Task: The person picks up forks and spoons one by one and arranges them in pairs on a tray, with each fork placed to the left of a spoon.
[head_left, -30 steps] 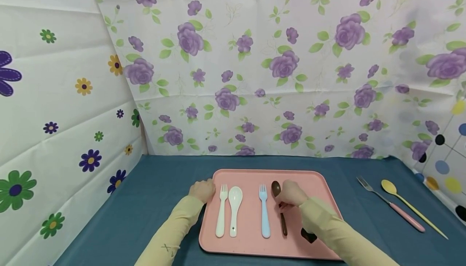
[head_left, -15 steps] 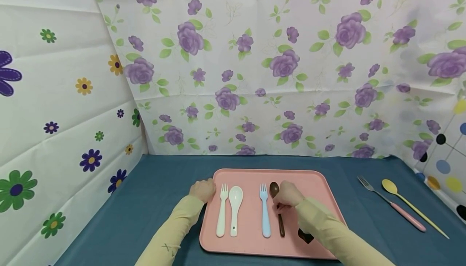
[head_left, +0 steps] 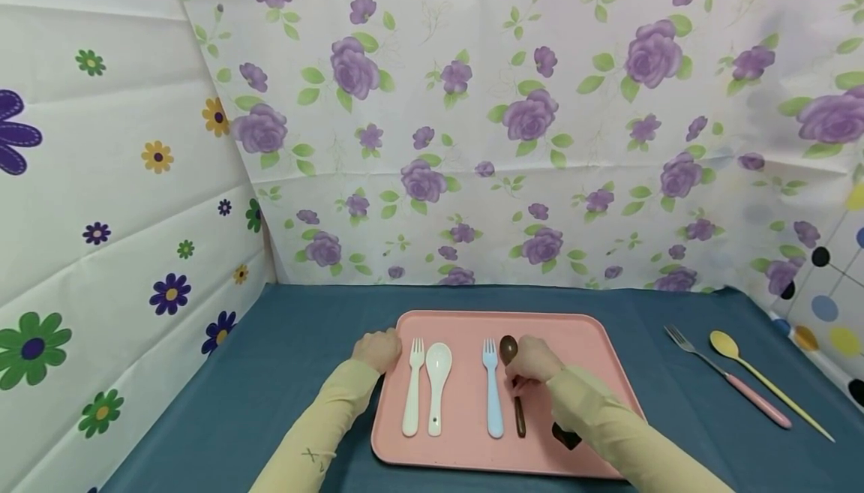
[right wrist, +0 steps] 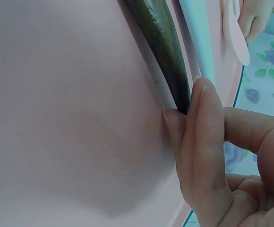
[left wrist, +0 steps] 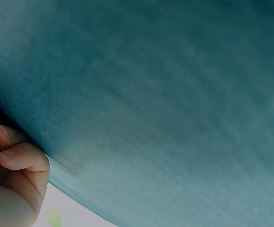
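A pink tray (head_left: 466, 395) lies on the table with cutlery upright in rows. My right hand (head_left: 536, 362) pinches the handle of a dark brown wooden spoon (head_left: 508, 346) on the tray's right half; the fingers cover part of the handle. In the right wrist view, fingertips meet the spoon's dark handle (right wrist: 163, 47). Just left of it lies a light blue fork (head_left: 493, 395). Further left are a white spoon (head_left: 439, 362) and a white fork (head_left: 411, 395). My left hand (head_left: 378, 350) grips the tray's upper left rim with curled fingers, also visible in the left wrist view.
On the blue tablecloth (head_left: 304, 388) to the right of the tray lie a fork with a pink handle (head_left: 756, 401) and a yellow spoon (head_left: 725, 344). Flowered cloth (head_left: 405, 245) hangs behind the table and along its left side.
My right hand has shifted slightly left with the brown spoon, whose handle end swung left and now lies closer to the blue fork. My left hand stays at the tray's rim.
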Tool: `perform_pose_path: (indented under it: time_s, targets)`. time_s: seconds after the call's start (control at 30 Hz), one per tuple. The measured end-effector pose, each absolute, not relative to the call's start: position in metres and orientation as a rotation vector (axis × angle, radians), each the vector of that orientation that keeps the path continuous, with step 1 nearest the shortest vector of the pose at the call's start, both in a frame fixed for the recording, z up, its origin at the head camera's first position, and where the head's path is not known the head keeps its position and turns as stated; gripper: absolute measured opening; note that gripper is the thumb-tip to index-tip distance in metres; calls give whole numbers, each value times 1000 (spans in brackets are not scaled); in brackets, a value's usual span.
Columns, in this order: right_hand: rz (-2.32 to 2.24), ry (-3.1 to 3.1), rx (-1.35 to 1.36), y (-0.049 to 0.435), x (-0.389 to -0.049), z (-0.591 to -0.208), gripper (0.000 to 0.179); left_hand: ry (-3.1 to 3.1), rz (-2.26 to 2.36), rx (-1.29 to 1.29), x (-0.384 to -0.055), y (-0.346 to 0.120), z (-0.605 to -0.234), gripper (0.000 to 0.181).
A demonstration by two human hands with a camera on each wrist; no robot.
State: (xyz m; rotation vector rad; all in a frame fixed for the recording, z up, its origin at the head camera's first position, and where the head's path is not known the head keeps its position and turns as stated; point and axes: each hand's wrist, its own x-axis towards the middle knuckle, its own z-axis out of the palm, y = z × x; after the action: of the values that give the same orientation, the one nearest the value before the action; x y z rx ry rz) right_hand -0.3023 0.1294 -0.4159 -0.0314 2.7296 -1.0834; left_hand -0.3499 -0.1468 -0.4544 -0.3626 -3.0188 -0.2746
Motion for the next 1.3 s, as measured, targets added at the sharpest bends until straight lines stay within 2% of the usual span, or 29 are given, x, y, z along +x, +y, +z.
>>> perform_pose_path:
  time_s: [1.3]
  targets:
    - [-960,2753,-87,133,-296,-415,19,-3055,-260,-394,-348,-147,-451,23]
